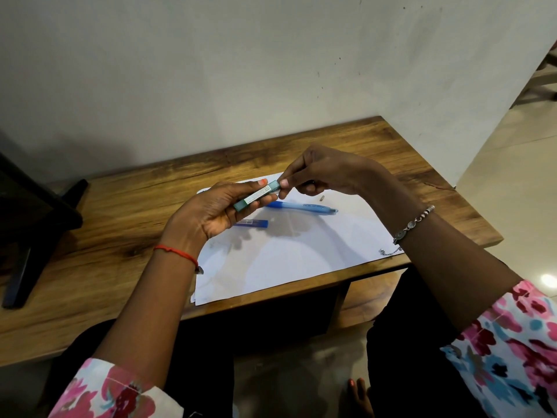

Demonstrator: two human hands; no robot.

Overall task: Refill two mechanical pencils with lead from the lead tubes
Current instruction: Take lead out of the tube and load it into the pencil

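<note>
My left hand (211,212) grips a green lead tube (256,197) with a white label, held slanted above the paper. My right hand (322,175) pinches the tube's upper right end with thumb and forefinger; something dark shows among its curled fingers, too hidden to name. A blue mechanical pencil (301,206) lies on the white paper (289,248) just below the hands, tip pointing right. A dark blue lead tube (251,223) lies on the paper under my left hand. A small grey cap-like piece (322,198) lies on the paper near my right hand.
The wooden table (129,212) stands against a white wall. A dark stand (36,212) occupies the table's left end. A thin chain (390,251) lies at the paper's right edge. The table's right edge drops to a tiled floor.
</note>
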